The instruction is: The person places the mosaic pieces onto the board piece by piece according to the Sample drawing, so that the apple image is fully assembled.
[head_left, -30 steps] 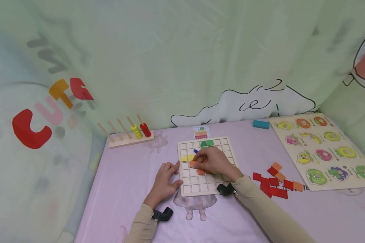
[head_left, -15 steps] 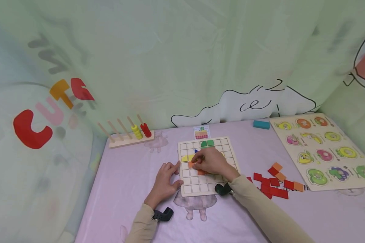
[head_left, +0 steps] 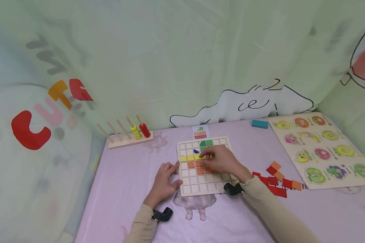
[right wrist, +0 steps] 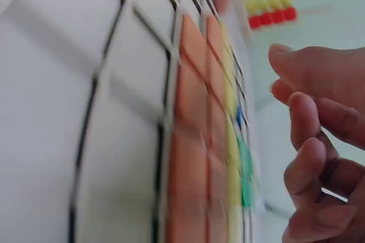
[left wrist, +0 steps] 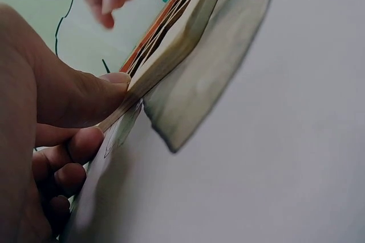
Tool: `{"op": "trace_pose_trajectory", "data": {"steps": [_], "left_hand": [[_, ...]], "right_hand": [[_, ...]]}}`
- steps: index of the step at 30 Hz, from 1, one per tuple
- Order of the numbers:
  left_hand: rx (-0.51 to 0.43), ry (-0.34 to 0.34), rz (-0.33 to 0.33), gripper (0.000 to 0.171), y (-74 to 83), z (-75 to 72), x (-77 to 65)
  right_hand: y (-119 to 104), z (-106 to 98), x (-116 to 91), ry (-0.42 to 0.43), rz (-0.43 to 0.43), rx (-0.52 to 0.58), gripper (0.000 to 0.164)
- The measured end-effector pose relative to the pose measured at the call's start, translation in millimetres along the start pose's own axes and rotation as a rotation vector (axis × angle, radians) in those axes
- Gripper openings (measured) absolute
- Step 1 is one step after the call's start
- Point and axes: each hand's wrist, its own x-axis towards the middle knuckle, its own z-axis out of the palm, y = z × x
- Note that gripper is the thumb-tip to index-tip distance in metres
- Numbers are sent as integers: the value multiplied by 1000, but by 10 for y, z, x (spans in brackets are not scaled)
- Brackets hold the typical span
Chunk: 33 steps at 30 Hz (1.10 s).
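A wooden grid board lies on the table in front of the person. Green tiles fill cells near its far edge, with a small blue piece below. A row of yellow tiles crosses the board, and orange tiles sit nearer, partly hidden by the right hand. The left hand touches the board's left edge with thumb and fingertips; the left wrist view shows its thumb against the wooden edge. Over the tiles hovers the right hand, fingers loosely bent, nothing between the fingertips.
Loose red tiles and orange tiles lie right of the board. A small pattern card is behind it. A bead rack stands at back left, a teal block and a fruit puzzle board at right.
The right hand shifted an orange tile slightly left into a cell of the grid, let go of it and moved to the right. The left hand stayed at the board's edge.
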Motion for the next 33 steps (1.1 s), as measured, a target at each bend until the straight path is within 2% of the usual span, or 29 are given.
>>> {"op": "trace_pose_trajectory", "data": {"steps": [4,10,12,15,20,28,33], "left_hand": [[7,11,15,71,-10,-6,-1],[4,4,0,71,9,-3,11],[-2,-6,-11,72,17,-3,11],[-4,-15,-29,72,30,-5,7],[-6,-8,-38,71,41,-12,-11],[3,12,-1,70,50,-9,-30],[-6,3,-28,70,69,-20,-25]], "right_hand": [[221,-345,-221,0,126,-22,26],[769,-916,-688,-19,318,-80,46],[943,-1071,-852,-21,359,-84,49],[1144,-1236,-1055,-34,370,-106,52],[1309,-1304,-1217,-53,363,-94,54],[1381,-1281,-1222,-63,378,-64,42],[1414,-1308,-1261,-76,358,-73,37]]}}
